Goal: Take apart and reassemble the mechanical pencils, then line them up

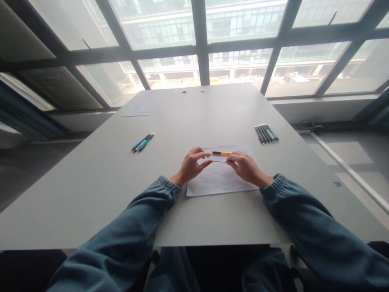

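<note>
Right hand [243,165], one: thumb and forefinger pinched, as I judge it, on the near end of a thin dark rod [219,162]. Left hand [194,163], one: thumb and forefinger parted, the thumb tip at the rod's other end; whether it bears on the rod I cannot tell from my remote seat. The rod, one: level, spanning the gap between both hands, above a white sheet of paper [215,182]. Yellow-and-black pen [221,153], one: just beyond the rod and roughly parallel to it, its yellow end running up to the right fingertips; contact there, I cannot tell. Left-side pens [142,142], a small group, blue and green among them: apart from the left hand, on the white table [91,194]. Right-side pens [266,134], a neat row, mostly dark with a green one at the outer edge: beyond the right hand. Loose papers [138,106]: toward the far left edge. Handling notes, my judgement: a part this slender calls for a light pinch near its end, since a hard squeeze or sideways push may bend it; both wrists are best rested low, the rod held level and in line between the fingertips, and the right fingers guided clear of the pen so that it does not roll.
</note>
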A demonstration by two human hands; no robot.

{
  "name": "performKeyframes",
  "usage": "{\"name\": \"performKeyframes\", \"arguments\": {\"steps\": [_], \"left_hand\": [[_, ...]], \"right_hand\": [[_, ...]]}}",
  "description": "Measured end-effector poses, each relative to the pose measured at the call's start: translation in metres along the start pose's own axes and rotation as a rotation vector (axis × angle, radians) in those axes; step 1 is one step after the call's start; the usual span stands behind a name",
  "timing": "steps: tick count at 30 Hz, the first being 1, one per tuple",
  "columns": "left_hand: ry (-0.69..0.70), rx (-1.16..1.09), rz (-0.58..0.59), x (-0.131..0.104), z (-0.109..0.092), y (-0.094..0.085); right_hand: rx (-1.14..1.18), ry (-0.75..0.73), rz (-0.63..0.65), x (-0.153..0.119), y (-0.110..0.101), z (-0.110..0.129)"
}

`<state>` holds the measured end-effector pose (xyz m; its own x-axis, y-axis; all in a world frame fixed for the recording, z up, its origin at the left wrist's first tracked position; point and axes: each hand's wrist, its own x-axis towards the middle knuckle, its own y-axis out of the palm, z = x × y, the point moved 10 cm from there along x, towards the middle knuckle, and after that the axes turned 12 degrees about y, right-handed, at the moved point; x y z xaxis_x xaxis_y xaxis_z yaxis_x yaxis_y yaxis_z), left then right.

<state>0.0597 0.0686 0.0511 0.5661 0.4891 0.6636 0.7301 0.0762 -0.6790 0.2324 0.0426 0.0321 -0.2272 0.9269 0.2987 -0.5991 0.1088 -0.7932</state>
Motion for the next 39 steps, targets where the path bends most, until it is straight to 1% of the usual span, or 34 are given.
{"name": "performKeyframes", "arguments": {"steps": [2,4,7,9,11,12,16,21,27,31,39], "left_hand": [[-0.063,0.035,-0.037,-0.002,0.011,-0.004],[-0.115,0.101,-0.030,-0.006,0.022,-0.004],[-0.138,0.197,0.092,-0.012,0.033,0.009],[-0.134,0.243,0.170,-0.016,0.036,0.017],[-0.123,0.253,0.207,-0.016,0.034,0.021],[-0.120,0.246,0.207,-0.016,0.032,0.021],[-0.150,0.193,0.162,-0.013,0.031,0.016],[-0.138,0.162,0.157,-0.012,0.031,0.017],[-0.071,0.087,0.061,-0.004,0.017,0.008],[-0.048,0.066,0.030,-0.002,0.008,0.005],[-0.038,0.059,0.052,-0.003,0.005,0.008]], "right_hand": [[-0.013,0.028,-0.024,0.001,-0.002,-0.002],[-0.026,0.053,-0.054,0.001,-0.006,-0.004],[-0.037,0.092,-0.091,0.002,-0.011,-0.008],[-0.039,0.106,-0.098,0.002,-0.012,-0.009],[-0.039,0.108,-0.099,0.002,-0.013,-0.010],[-0.039,0.106,-0.098,0.002,-0.013,-0.010],[-0.038,0.102,-0.097,0.002,-0.011,-0.011],[-0.026,0.105,-0.096,0.002,-0.011,-0.011],[-0.017,0.089,-0.080,0.002,-0.011,-0.008],[-0.012,0.069,-0.068,0.002,-0.008,-0.007],[0.003,0.039,-0.049,0.001,-0.004,-0.006]]}}
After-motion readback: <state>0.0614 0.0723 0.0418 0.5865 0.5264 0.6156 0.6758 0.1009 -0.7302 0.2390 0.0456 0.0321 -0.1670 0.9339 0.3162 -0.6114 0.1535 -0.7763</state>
